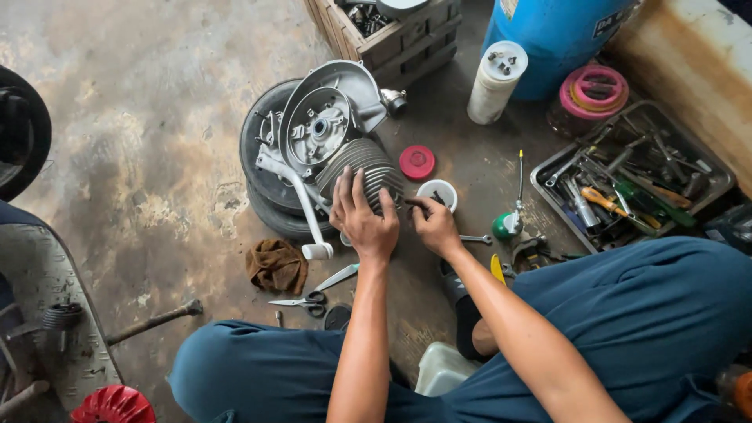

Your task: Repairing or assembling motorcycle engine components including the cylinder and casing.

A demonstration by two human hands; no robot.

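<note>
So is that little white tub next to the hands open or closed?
Open. The white tub has no lid on, and dark bits show inside. A red lid lies flat on the floor beside it; whether it belongs to it is unclear.

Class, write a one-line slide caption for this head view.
Left hand grips finned engine cylinder atop tyres; right hand pinches beside it.
</note>
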